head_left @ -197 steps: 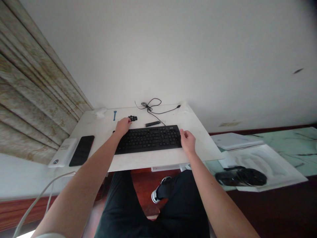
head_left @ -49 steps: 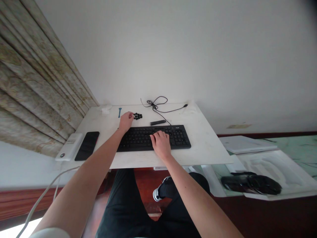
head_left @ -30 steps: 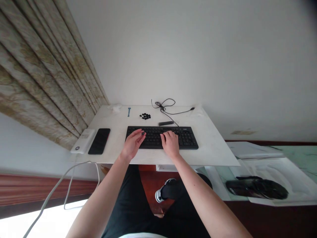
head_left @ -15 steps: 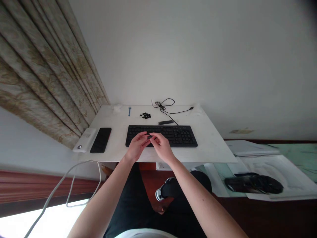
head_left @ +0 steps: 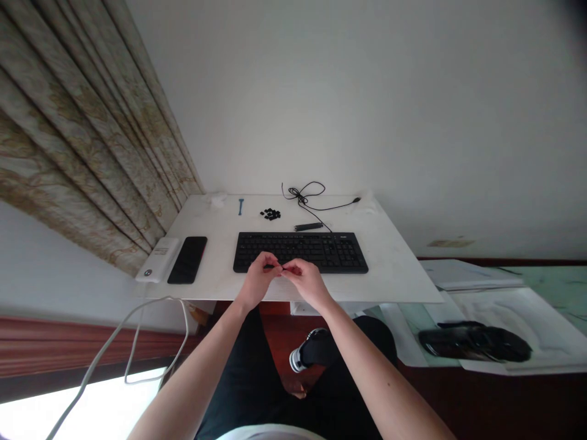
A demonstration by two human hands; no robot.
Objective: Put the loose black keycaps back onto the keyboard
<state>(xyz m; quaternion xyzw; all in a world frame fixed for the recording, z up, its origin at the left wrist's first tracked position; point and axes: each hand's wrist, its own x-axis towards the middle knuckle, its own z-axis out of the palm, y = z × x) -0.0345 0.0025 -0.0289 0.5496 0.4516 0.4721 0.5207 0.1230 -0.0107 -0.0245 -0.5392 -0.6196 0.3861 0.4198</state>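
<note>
A black keyboard point(head_left: 316, 247) lies on the white table, its lower edge partly covered by my hands. My left hand point(head_left: 262, 276) and my right hand point(head_left: 305, 278) meet at the fingertips over the keyboard's front edge. Both are pinched closed around something small and dark, too small to name. Beyond the keyboard sit several small black keycaps point(head_left: 270, 214) in a loose pile. A dark narrow bar point(head_left: 309, 227) rests just behind the keyboard, and a small blue tool point(head_left: 241, 206) lies to the left of the pile.
On the table's point(head_left: 220, 284) left side are a black phone point(head_left: 188, 260) and a white box point(head_left: 158, 260). The keyboard's coiled cable point(head_left: 300, 197) lies at the back. A pale cable point(head_left: 96, 360) loops at lower left; a black bag point(head_left: 474, 341) is at right.
Both hands have moved slightly down toward the keyboard's front edge, uncovering more keys. Their fingertips have drawn closer together. The small dark thing between them is now mostly hidden.
</note>
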